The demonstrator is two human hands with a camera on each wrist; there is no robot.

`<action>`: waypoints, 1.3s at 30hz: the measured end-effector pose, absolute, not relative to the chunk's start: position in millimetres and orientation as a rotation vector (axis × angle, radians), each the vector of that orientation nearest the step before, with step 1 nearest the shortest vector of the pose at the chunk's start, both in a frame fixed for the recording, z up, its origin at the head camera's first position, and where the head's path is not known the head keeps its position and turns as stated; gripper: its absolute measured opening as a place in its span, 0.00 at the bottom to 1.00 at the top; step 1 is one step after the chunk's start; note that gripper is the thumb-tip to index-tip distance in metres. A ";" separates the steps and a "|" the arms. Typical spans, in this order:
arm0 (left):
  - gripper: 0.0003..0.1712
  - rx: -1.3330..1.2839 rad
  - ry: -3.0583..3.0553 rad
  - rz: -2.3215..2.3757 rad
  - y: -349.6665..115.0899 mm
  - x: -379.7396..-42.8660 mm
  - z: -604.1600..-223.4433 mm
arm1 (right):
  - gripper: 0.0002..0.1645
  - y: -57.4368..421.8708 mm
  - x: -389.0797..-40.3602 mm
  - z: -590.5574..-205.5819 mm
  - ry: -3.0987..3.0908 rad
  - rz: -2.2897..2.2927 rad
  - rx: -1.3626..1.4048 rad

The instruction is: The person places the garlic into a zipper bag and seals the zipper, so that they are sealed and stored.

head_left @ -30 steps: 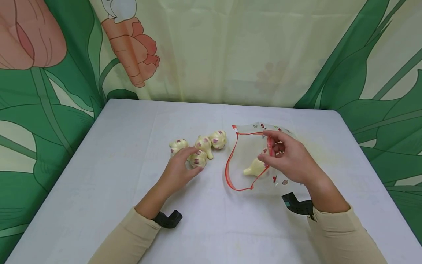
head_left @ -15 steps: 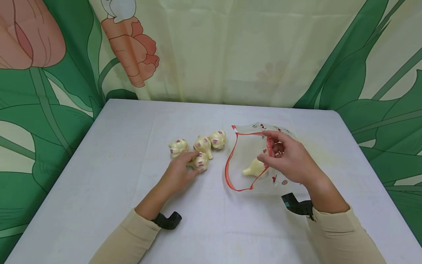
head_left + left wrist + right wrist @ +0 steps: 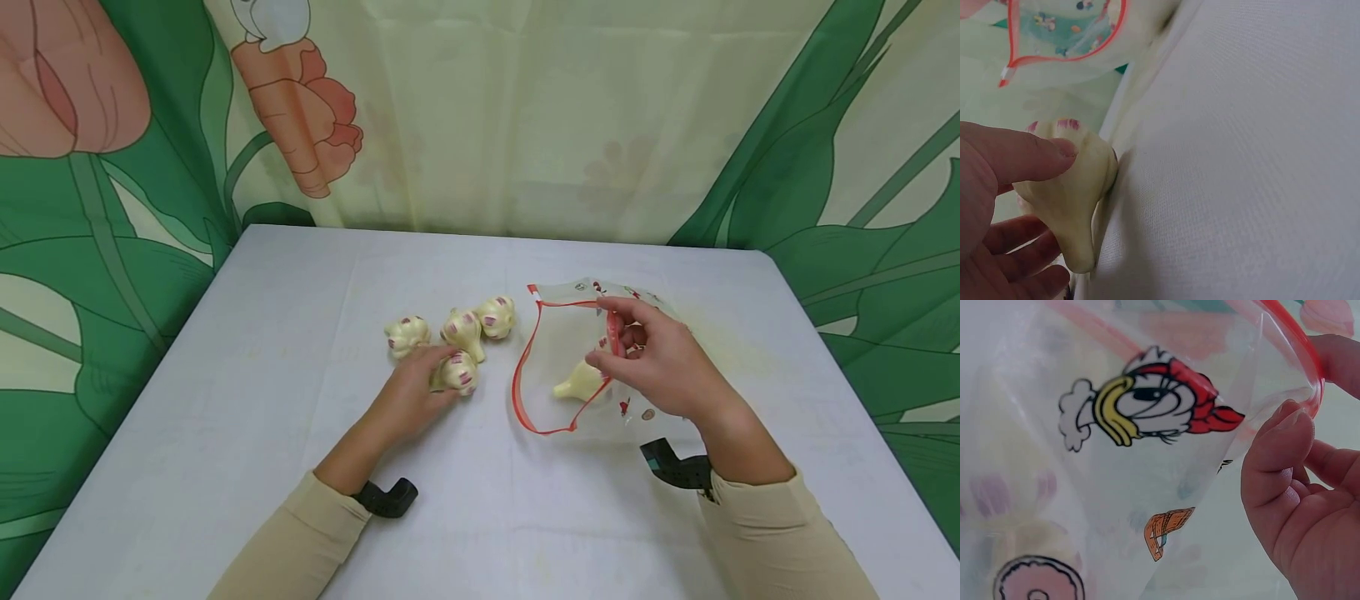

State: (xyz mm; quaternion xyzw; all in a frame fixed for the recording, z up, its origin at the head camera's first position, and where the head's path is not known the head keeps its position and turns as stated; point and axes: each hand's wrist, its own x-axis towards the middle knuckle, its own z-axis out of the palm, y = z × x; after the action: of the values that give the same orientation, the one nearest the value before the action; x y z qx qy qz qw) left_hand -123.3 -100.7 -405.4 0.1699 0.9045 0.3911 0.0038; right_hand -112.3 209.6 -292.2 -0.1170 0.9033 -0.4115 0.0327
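Note:
My left hand (image 3: 416,392) holds a garlic bulb (image 3: 459,372), cream with purple patches, low over the white table. In the left wrist view its thumb lies across the bulb (image 3: 1072,187), whose stem points down, and the other fingers are behind it. My right hand (image 3: 660,354) pinches the red rim of a clear zip bag (image 3: 525,367) printed with cartoon pictures. The bag's mouth gapes toward the left hand. Inside it lies another garlic bulb (image 3: 577,383), partly hidden by the right hand. In the right wrist view, thumb and fingers grip the bag's red edge (image 3: 1313,369).
Three more garlic bulbs lie just beyond the left hand: one at the left (image 3: 407,335), one in the middle (image 3: 462,329) and one at the right (image 3: 497,317). A patterned curtain (image 3: 510,117) hangs behind the white table (image 3: 300,333).
My left hand has drawn the near garlic bulb slightly toward me and to the right, away from the left bulb. The right hand and the bag have stayed in place.

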 end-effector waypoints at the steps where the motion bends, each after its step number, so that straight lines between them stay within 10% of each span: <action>1: 0.33 0.538 2.826 1.229 -100.9 -123.3 -405.6 | 0.39 209.6 -112.2 -292.5 2.779 -1.266 -0.357; 39: 0.27 0.757 2.819 1.217 -64.8 -114.7 -371.6 | 0.42 209.6 -113.8 -294.7 2.795 -1.261 -0.410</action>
State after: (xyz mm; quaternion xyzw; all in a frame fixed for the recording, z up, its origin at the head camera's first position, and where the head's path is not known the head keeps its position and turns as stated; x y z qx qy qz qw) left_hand -114.7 -64.8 -371.6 0.2394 0.8913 0.3849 -0.0106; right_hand -113.8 209.6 -294.7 -0.1325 0.9032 -0.4076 0.0240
